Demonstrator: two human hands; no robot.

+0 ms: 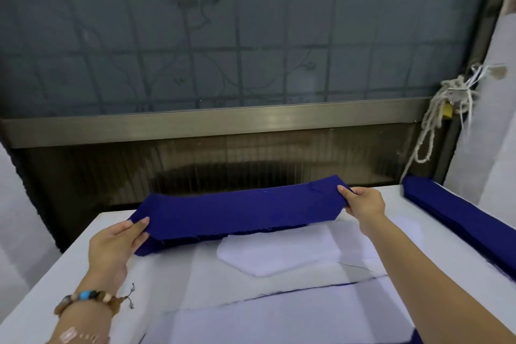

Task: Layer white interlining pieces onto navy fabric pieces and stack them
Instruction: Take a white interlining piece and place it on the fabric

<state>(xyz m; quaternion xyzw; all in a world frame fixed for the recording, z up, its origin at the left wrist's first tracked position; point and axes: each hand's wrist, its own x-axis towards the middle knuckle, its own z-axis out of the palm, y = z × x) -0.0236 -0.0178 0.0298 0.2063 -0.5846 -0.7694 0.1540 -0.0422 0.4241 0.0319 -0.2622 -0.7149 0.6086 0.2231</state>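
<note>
Two hands in view, both busy.

Left hand [117,243]: thumb on top, fingers curled under, pinching the left end of one long navy blue fabric strip with angled ends [237,212]. One beaded bracelet in brown, cream and turquoise [89,299] on that wrist.

Right hand [363,204]: thumb on top, fingers tucked beneath, pinching the strip's right end.

The strip spans between the two hands over the far part of the white-covered worktable [83,274]. Its near edge is frayed, and more navy shows under it by the left hand. Whether that is a fold or further pieces, cannot tell.

One white interlining piece with a pointed left end [279,255] lies flat on the table, just in front of the held strip, not touched by either hand.

Nearer the camera, broad white interlining sheets [279,315] lie flat with thin navy edges peeking from under them. At least two layers, exact count unclear.

One stack of long navy blue fabric strips [458,220] runs along the right edge of the table, well apart from the hands. Many layers, too fine to count.

Behind the table: one frosted window with a metal grille [223,36], one dull metal sill rail [212,126], one knotted bundle of white cord [452,92] hanging at the right frame.
</note>
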